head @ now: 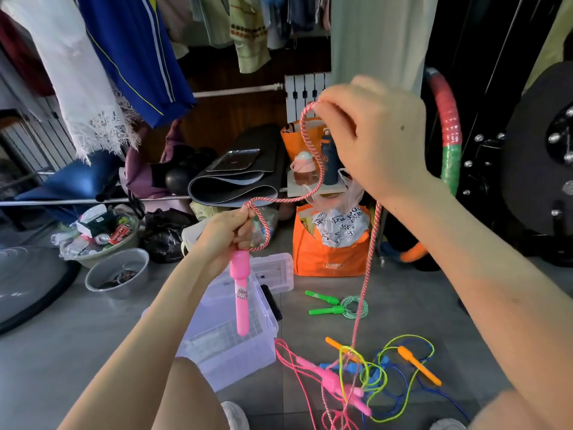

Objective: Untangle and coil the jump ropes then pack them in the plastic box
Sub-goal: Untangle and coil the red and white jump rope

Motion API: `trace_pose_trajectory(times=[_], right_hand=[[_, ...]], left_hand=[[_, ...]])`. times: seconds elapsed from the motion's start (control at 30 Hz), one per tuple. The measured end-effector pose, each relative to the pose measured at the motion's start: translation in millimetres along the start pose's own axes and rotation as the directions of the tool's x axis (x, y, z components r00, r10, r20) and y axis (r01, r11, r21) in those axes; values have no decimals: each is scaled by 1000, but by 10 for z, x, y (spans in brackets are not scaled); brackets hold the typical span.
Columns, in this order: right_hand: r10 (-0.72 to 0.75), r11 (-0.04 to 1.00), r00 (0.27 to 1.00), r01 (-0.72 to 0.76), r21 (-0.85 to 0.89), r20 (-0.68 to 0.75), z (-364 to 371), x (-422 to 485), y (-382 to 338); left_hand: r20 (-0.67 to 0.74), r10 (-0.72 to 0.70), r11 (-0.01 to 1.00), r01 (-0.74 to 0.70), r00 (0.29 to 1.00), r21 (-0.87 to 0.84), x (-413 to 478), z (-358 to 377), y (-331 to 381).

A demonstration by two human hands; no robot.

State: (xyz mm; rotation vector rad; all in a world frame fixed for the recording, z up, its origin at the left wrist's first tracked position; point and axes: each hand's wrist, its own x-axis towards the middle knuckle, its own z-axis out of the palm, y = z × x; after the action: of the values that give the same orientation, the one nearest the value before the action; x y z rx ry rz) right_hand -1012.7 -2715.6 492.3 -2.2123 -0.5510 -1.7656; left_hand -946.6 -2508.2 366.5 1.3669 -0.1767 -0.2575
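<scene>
My left hand (228, 234) grips the top of a pink jump-rope handle (240, 293) together with a small loop of its red-and-white cord (321, 169). The handle hangs down over the clear plastic box (229, 352). My right hand (372, 135) is raised higher and pinches the same cord at the top of a bend. From there the cord drops to the floor into a tangle of pink, yellow and blue ropes (369, 377) with orange handles (418, 364). A green rope (339, 305) lies coiled on the floor beside the box.
The box lid (276, 271) lies behind the box. An orange bag (331, 243) stands further back, metal bowls (117, 271) sit at the left, and clothes hang above. A hula hoop (449, 141) leans at the right. My knee and shoe show at the bottom.
</scene>
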Motion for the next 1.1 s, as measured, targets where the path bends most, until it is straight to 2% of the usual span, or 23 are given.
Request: trace_pose_trajectory(times=[0.07,0.13,0.2,0.23,0.27,0.3,0.33,0.37,0.47,0.57,0.7,0.87,1.1], right_hand=[[-20,999,999,21,-26,42,35,-44,-14],[-12,998,982,23,-55,190,124,-283,-10],[-6,993,931,48,-108,364,208,-626,14],[-14,991,879,76,-110,477,235,-799,27],[-24,992,788,96,-83,615,255,-958,40],[-29,996,668,86,-38,744,249,-1079,33],[-30,999,561,34,14,827,220,-1153,15],[-33,998,498,-35,58,867,191,-1192,4],[-14,928,430,-330,171,903,100,-1095,-54],[-41,740,408,-601,302,912,73,-925,-67],[-12,618,443,-702,355,897,95,-756,-81],[58,700,446,-656,283,893,260,-733,-82],[230,815,557,-559,155,798,360,-788,78]], left_hand=[[4,3,1000,-3,1000,-11,7,-17,0],[12,10,1000,-9,1000,-16,5,-17,4],[16,14,1000,-14,1000,-24,-6,-11,1],[15,21,1000,-21,1000,-23,-15,-1,-3],[11,30,999,-30,999,-20,-20,7,-10],[4,38,999,-38,999,-9,-20,16,-23],[-6,41,999,-41,999,10,-12,19,-46],[-14,43,998,-42,999,48,-1,24,-74],[-36,40,978,-31,999,207,26,26,-194],[65,-45,989,36,997,144,-13,83,-278],[227,-89,989,59,970,137,-94,221,-398],[242,-55,998,57,969,-2,-253,440,-381],[281,-108,976,156,954,-154,-341,556,-438]])
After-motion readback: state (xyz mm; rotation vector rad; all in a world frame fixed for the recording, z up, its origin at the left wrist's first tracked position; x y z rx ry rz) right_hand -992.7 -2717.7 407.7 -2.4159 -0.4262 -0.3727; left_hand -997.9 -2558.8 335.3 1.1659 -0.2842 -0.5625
